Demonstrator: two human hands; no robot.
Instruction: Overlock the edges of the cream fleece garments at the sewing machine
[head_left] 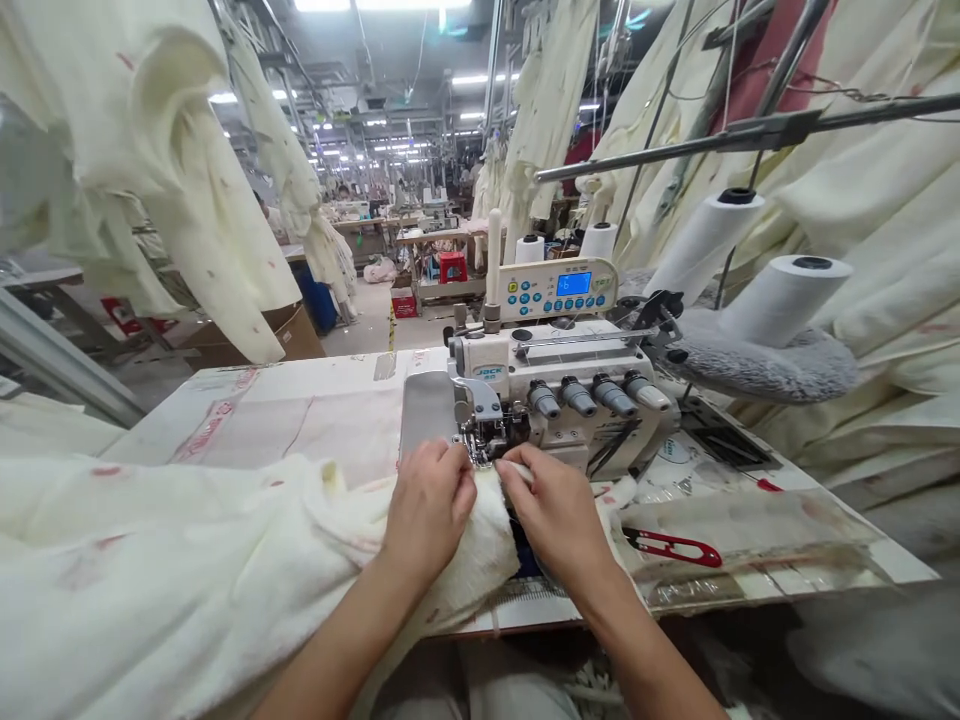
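A white overlock sewing machine (pixel 562 390) stands in front of me, its presser foot (pixel 480 455) just beyond my fingertips. Cream fleece fabric (pixel 187 560) with faint reddish marks spreads over the left of the table and runs up to the foot. My left hand (pixel 427 505) is closed on this fabric, its bent fingers pressing the edge just left of the foot. On the other side, my right hand (pixel 555 510) pinches a narrow pale piece of fabric (pixel 525 472) between thumb and forefinger, close to the foot. The needle area is partly hidden by my fingers.
Red thread snips (pixel 675 547) lie on the table at the right. White thread cones (pixel 787 300) stand behind the machine on grey plush, beneath a metal thread stand (pixel 675 150). Cream garments (pixel 180 180) hang on both sides. A cardboard box (pixel 292 335) sits beyond the table.
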